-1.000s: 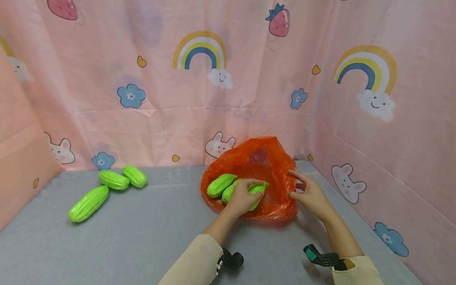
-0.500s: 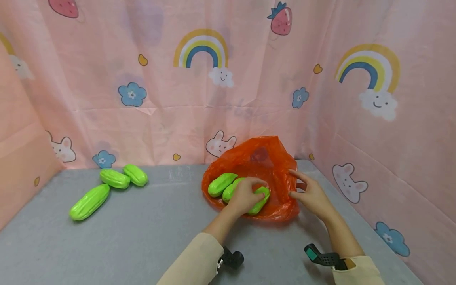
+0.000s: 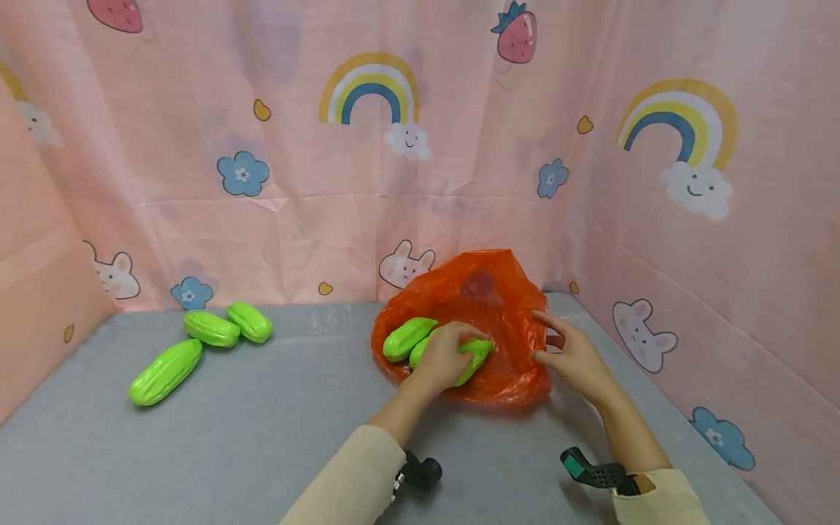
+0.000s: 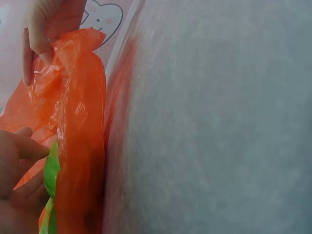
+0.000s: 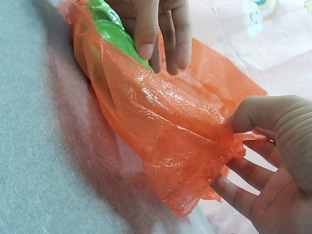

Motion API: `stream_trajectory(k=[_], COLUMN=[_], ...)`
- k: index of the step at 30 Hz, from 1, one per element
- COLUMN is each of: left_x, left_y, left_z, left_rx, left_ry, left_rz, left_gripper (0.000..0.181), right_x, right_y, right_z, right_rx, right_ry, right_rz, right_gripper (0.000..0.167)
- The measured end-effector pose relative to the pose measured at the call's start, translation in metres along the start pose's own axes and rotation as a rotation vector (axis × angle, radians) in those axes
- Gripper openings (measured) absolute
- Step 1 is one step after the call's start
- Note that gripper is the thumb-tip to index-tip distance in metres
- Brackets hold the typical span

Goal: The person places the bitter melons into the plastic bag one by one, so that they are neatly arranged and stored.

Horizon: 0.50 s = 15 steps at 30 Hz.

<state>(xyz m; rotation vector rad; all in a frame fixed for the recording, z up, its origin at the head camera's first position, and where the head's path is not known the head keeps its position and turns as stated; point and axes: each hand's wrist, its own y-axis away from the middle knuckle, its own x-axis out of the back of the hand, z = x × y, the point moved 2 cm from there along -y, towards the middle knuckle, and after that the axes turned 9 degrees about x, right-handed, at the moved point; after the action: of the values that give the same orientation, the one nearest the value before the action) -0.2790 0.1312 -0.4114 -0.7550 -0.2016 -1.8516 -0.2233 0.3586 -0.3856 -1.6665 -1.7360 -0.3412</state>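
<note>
An orange-red plastic bag lies on its side with its mouth facing me. Several bright green ribbed gourds, glossy like plastic, are at its mouth; one gourd is at the left. Another is mostly covered by my left hand. That hand holds the rightmost gourd between thumb and fingers, inside the bag. In the right wrist view, my left thumb lies on a green gourd while other fingers extend past it. My right hand pinches the bag's right rim, seen closely in the right wrist view.
Away to the left on the grey table lie three more gourds: a long one, a shorter one and another. A pink patterned curtain encloses the back and sides, close behind the bag.
The rightmost gourd dipped lower half a second ago and now sits slightly higher. My left hand has shifted a little left. My right hand keeps its hold on the bag.
</note>
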Motion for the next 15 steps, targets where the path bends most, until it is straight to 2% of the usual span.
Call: stream_trajectory(k=[4,7,12,15], left_x=[0.0027,0.0023,-0.0004,-0.0008], left_y=[-0.0005,-0.0014,-0.0026,-0.0021], left_z=[-0.0022,-0.0037,-0.0038,-0.0031], left_rx=[0.032,0.035,-0.022,-0.03], left_ry=[-0.016,-0.054,-0.259,-0.375], left_rz=[0.005,-0.003,-0.035,-0.021], left_gripper=[0.03,0.027,0.041,0.043], right_x=[-0.0001,-0.0003,-0.0004,-0.0006], right_y=[-0.0004,-0.0003,0.0,0.0001], right_z=[-0.0001,0.0002,0.0004,0.0001], right_rx=[-0.004,-0.001,0.008,0.01], right_ry=[-0.001,-0.003,0.001,0.005], right_rz=[-0.001,0.003,0.011,0.011], right_gripper=[0.073,0.073,0.072,0.072])
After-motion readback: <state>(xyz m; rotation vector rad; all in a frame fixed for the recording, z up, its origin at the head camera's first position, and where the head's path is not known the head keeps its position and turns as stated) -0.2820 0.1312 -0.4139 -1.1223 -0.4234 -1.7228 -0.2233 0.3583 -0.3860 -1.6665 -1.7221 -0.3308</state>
